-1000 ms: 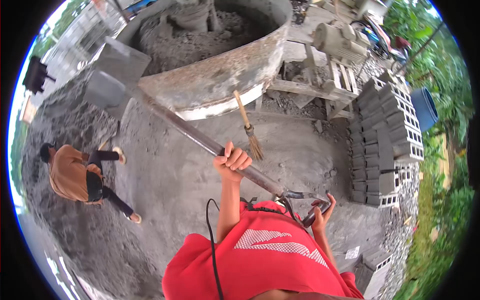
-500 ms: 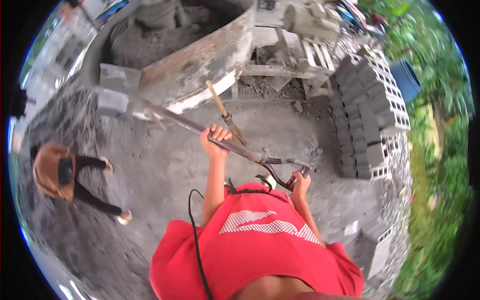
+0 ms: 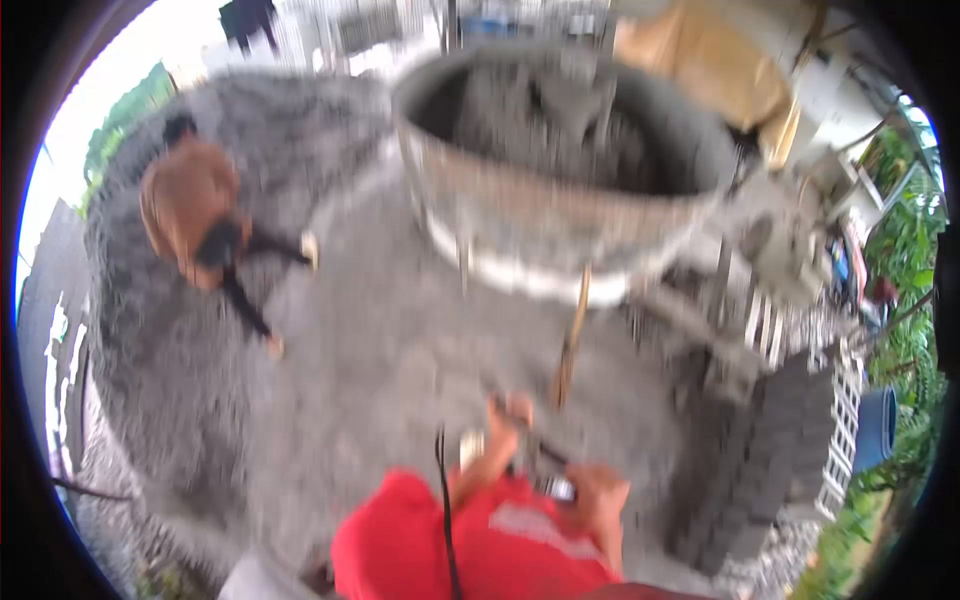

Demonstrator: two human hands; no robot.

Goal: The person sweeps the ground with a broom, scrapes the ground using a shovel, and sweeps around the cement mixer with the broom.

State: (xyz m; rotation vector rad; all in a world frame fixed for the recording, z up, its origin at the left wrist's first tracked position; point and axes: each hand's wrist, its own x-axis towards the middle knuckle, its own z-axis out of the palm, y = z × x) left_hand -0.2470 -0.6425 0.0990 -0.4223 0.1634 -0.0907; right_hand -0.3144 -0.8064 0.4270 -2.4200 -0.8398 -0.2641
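In the blurred head view, my left hand (image 3: 512, 412) is closed around the dark shaft of a shovel (image 3: 548, 454), in front of my red shirt. Lower and to the right, my right hand (image 3: 600, 490) is closed at the shovel's grip end. The shovel's blade cannot be made out. Beyond my hands, a broom (image 3: 573, 340) with a wooden stick leans against the large round mixer pan (image 3: 560, 225). Grey material lies inside the pan.
A person in a brown top (image 3: 190, 205) bends on the grey sand pile (image 3: 150, 400) at left. Stacked hollow blocks (image 3: 770, 450) stand at right, beside a blue barrel (image 3: 875, 430). A motor (image 3: 790, 240) sits right of the pan. A dark cord (image 3: 446, 510) hangs before me.
My view has swung left and up, so the pan and the person appear farther right. Both hands have drawn closer together, and the shovel no longer reaches across toward the pan.
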